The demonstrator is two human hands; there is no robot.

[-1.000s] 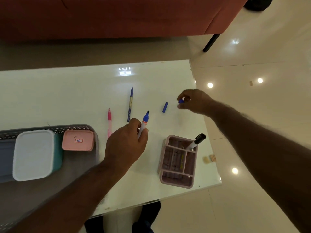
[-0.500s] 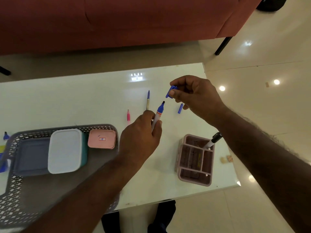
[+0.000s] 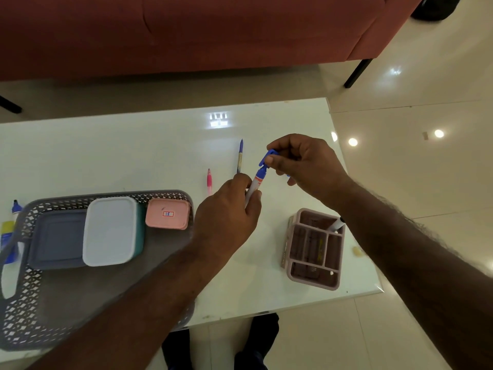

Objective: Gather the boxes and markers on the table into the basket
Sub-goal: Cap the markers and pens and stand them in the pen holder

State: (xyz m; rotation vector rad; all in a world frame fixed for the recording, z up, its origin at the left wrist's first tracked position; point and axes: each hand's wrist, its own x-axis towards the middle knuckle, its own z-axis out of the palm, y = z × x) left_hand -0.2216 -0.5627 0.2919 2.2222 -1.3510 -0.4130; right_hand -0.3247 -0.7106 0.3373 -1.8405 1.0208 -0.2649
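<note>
My left hand point(image 3: 226, 217) grips a blue-tipped white marker point(image 3: 256, 182) above the table, tip pointing up and away. My right hand point(image 3: 306, 164) pinches a blue cap point(image 3: 268, 156) right at that tip. A grey lattice basket point(image 3: 106, 194) at the left holds a grey box point(image 3: 57, 239), a white-lidded teal box point(image 3: 110, 231) and a small pink box point(image 3: 168, 213). A blue pen point(image 3: 240, 156) and a pink pen point(image 3: 209, 180) lie on the white table point(image 3: 133, 156) beyond my hands.
A pink compartment organizer point(image 3: 312, 249) with a black-capped marker point(image 3: 336, 224) stands near the table's right front corner. Another blue marker point(image 3: 16, 206) and a bottle lie left of the basket. A red sofa point(image 3: 186, 30) stands behind the table.
My right hand picked the blue cap off the table and brought it left to the marker's tip. My left hand lifted the marker toward it.
</note>
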